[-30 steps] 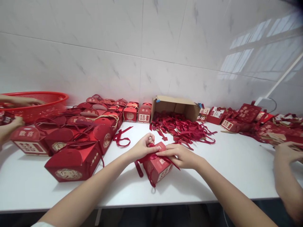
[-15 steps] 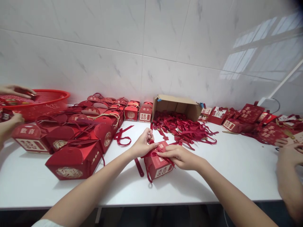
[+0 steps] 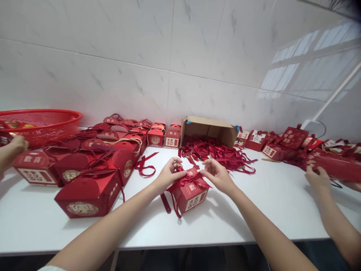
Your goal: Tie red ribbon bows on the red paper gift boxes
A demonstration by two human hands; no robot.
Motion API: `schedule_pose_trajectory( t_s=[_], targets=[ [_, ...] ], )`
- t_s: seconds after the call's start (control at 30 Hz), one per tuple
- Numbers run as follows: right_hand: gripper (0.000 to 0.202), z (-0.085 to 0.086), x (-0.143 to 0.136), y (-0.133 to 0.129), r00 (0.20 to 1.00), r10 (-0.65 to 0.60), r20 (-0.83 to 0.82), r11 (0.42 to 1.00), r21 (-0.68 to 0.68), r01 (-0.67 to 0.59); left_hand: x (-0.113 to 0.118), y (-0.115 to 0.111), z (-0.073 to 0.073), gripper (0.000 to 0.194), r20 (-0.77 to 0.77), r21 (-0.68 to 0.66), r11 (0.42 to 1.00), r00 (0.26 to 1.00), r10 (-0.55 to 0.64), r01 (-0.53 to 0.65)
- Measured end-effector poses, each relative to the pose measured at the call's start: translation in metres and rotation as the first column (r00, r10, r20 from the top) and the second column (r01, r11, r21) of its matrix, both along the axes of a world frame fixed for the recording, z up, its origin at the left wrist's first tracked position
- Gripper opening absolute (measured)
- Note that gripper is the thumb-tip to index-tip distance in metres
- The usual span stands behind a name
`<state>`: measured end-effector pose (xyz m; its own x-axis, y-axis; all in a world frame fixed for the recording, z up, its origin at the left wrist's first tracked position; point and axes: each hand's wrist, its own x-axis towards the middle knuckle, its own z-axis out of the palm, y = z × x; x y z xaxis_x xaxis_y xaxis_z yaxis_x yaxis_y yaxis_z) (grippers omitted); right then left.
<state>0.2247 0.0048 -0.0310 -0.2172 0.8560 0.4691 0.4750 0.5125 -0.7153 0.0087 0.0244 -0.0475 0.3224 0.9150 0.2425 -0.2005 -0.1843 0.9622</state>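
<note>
A small red gift box [image 3: 190, 195] stands on the white table, with a red ribbon bow [image 3: 189, 180] across its top and a twisted red cord hanging down its left side. My left hand [image 3: 171, 174] is at the box's upper left, thumb and fingers pinched on the bow's left side. On the other side, my right hand [image 3: 217, 175] has its thumb and forefinger closed at the bow's right loop. A dark red strap [image 3: 166, 203] lies left of the box.
Many filled-out red boxes [image 3: 84, 195] crowd the left, near a red basket [image 3: 56, 128]. Behind is a cardboard box [image 3: 210, 124] spilling red ribbons [image 3: 220, 150]. Another person's hand [image 3: 318, 180] holds a red piece at right; another hand [image 3: 14, 150] shows at far left.
My right hand has lifted off the box top and moved right and up, uncovering the bow. The person at right has moved a red piece leftward; one hand has left the basket.
</note>
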Motion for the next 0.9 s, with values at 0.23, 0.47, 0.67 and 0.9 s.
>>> schedule_pose_trajectory(
  t_s=[0.23, 0.47, 0.67, 0.9],
  targets=[
    [0.062, -0.026, 0.032, -0.008, 0.947, 0.315, -0.068, 0.911, -0.257, -0.321, -0.002, 0.008, -0.008, 0.031, 0.182, -0.282, 0.958, 0.983, 0.005, 0.048],
    [0.13, -0.052, 0.0, -0.026, 0.886, 0.411, -0.216, 0.815, -0.349, -0.463, 0.002, 0.005, -0.016, 0.024, 0.191, -0.343, 0.931, 0.98, -0.06, 0.124],
    [0.129, -0.06, 0.0, -0.069, 0.894, 0.313, -0.321, 0.848, -0.329, -0.415, 0.005, -0.002, -0.018, 0.034, 0.172, -0.381, 0.868, 0.947, -0.272, 0.318],
    [0.122, -0.074, 0.093, -0.081, 0.626, -0.772, 0.108, 0.608, -0.158, 0.778, 0.009, 0.01, -0.036, 0.04, 0.084, -0.343, 0.916, 0.978, -0.193, 0.21]
  ],
)
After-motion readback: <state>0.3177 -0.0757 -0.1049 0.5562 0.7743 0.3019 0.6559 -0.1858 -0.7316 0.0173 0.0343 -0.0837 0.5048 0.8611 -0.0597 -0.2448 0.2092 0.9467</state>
